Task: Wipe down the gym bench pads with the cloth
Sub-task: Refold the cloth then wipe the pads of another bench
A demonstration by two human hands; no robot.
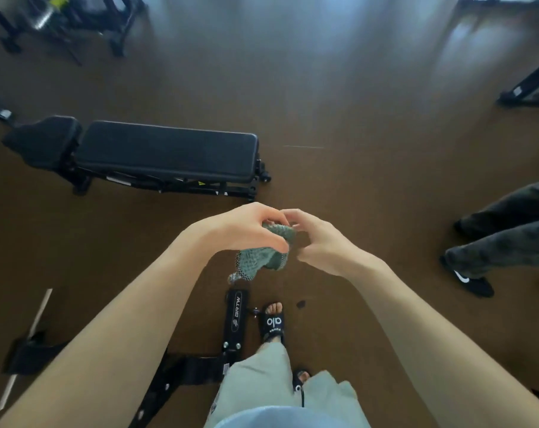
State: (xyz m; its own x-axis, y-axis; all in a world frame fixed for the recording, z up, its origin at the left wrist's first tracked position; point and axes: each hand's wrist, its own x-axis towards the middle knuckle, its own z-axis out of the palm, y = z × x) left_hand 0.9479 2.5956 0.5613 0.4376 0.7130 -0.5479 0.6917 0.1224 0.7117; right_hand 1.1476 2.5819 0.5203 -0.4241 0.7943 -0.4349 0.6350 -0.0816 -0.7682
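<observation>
**Cloth held in both hands, bench apart on the floor**

Cloth of grey-green knitted fabric with a checked edge [263,254] hangs bunched in mid-air at the centre of the scene, above the brown floor [354,134]. The left hand [246,227] grasps it from above, fingers curled round the upper folds, while a loose corner droops below and to the left. The right hand [317,239] meets it from the right; its fingers [292,216] are bent and pinch the cloth's top edge next to the left hand's fingertips.

Farther off and to the left stands the black padded gym bench [166,152], with a long flat back pad and a shorter seat pad [44,139] at its left end, on a black metal frame. It is well apart from the cloth and from both hands.

Near, beneath the forearms, lies a black metal frame bar with white lettering [237,316], just beside a foot in a black slide sandal [273,322]. At the right edge are another person's dark trouser legs and a black shoe [472,281].
</observation>
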